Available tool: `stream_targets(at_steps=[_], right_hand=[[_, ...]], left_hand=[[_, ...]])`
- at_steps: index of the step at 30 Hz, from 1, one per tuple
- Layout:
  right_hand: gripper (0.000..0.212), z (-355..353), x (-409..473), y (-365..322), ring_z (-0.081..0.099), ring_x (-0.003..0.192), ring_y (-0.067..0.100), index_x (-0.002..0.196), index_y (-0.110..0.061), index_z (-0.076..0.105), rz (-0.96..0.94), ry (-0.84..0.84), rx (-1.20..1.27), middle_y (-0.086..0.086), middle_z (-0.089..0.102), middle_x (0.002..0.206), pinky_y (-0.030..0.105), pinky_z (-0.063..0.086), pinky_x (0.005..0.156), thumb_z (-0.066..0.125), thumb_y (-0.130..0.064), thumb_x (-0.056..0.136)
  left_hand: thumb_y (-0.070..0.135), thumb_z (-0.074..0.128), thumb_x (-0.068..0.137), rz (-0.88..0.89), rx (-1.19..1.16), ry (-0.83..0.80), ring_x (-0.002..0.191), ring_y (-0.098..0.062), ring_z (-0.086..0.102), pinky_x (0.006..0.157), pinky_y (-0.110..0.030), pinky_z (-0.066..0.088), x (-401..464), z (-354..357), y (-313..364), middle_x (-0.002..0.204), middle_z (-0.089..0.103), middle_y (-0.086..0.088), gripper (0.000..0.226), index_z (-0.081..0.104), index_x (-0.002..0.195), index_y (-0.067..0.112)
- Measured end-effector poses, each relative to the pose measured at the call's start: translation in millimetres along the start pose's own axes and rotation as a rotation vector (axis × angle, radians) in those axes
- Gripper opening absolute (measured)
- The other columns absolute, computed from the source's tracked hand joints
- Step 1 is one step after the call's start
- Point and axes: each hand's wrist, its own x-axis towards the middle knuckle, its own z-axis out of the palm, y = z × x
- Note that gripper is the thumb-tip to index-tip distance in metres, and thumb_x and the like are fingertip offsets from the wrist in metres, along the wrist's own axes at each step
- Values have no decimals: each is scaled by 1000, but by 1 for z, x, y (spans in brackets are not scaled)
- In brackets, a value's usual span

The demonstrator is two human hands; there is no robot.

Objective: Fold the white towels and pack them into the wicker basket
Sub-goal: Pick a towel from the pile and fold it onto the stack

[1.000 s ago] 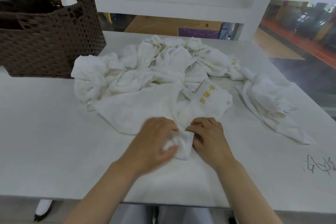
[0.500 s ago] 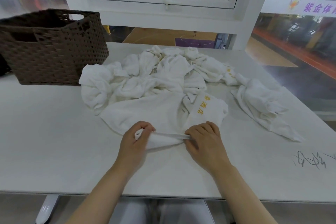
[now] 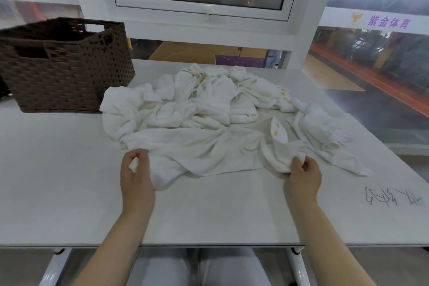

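Towel in hand: a white towel (image 3: 204,151) lies part-spread on the white table (image 3: 69,193), at the near edge of the heap, directly in front of the person.
Left hand (image 3: 135,174): thumb and fingers pinch the towel's near left corner.
Right hand (image 3: 301,173): fingers curl round a bunched near right corner, just below a flap bearing yellow lettering (image 3: 276,129).
Handling (judged): soft, limp and light; it sags and wrinkles between the two holds and keeps no shape of its own. Terry surface looks easy to hold, not slippery or fragile.
Where to hold (judged): at the corners or along one hem, so the cloth can be drawn taut.
Long axis: runs left to right across the table, between the two hands.
Remaining towels (image 3: 209,97): crumpled heap behind, touching the held one.
Wicker basket (image 3: 67,72): far left, open side up, just beside the heap; contents cannot be seen.
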Motion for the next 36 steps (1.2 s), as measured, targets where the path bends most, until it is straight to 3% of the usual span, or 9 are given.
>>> stream_targets(at_steps=[2, 6, 9, 11, 15, 20, 26, 33, 36], right_hand=[[11, -4, -1, -5, 55, 79, 19, 100, -3, 55, 68, -60, 151, 5, 57, 86, 19, 49, 58, 49, -11, 96], [19, -18, 13, -17, 64, 88, 21, 112, -6, 53, 114, 42, 247, 6, 62, 102, 35, 58, 71, 49, -15, 96], [12, -21, 31, -41, 57, 78, 19, 97, -12, 55, 52, 118, 147, 0, 57, 83, 29, 50, 65, 49, -20, 90], [8, -9, 35, -60, 53, 74, 17, 99, -14, 53, -18, 84, 61, 0, 55, 83, 23, 42, 61, 51, -19, 93], [6, 25, 19, -106, 51, 74, 11, 95, -16, 55, -284, -182, -113, 1, 55, 86, 26, 41, 67, 54, -22, 95], [11, 43, -45, -133, 55, 68, 9, 95, -25, 63, -457, -563, -203, -3, 63, 84, 13, 41, 60, 54, -20, 96], [16, 49, -105, -93, 59, 81, 4, 98, -30, 66, -398, -927, -185, -14, 66, 88, 13, 43, 70, 57, -17, 97], [20, 41, -109, -71, 62, 83, 9, 101, -34, 68, -375, -1013, -204, -13, 68, 91, 19, 45, 73, 57, -17, 98], [17, 39, -106, -69, 62, 84, 10, 104, -29, 69, -373, -1036, -218, -13, 69, 93, 19, 46, 73, 58, -17, 98]], left_hand=[[44, 58, 85, 75, 42, -115, 105, -22, 60, 89, -40, 46, -4, 2, -3, 107, 64, 4, 20, 59, 98, 30], [22, 41, 93, 165, 82, -301, 77, -4, 50, 72, -17, 38, -18, 13, -6, 79, 55, 16, 15, 55, 93, 17], [17, 32, 86, 209, 97, -401, 72, -10, 43, 64, -22, 33, -19, 15, -9, 76, 48, 4, 20, 49, 81, 8], [14, 32, 81, 247, 153, -455, 67, -12, 36, 59, -22, 29, -20, 18, -7, 71, 41, 0, 15, 44, 75, 6], [13, 37, 89, 392, 294, -587, 65, -15, 45, 62, -24, 35, -18, 31, 14, 70, 48, 4, 24, 49, 72, 25], [34, 48, 89, 587, 531, -538, 86, -5, 53, 70, -8, 37, -23, 35, 44, 92, 57, 21, 16, 62, 94, 40], [37, 61, 81, 444, 492, -463, 96, -2, 59, 74, -8, 41, -28, 29, 35, 99, 61, 19, 18, 59, 97, 47], [37, 67, 74, 348, 357, -515, 86, -10, 63, 72, -17, 47, -35, 31, 22, 90, 66, 10, 11, 61, 84, 36], [29, 67, 76, 288, 342, -524, 86, -7, 62, 73, -14, 46, -34, 32, 18, 91, 63, 13, 25, 60, 96, 43]])
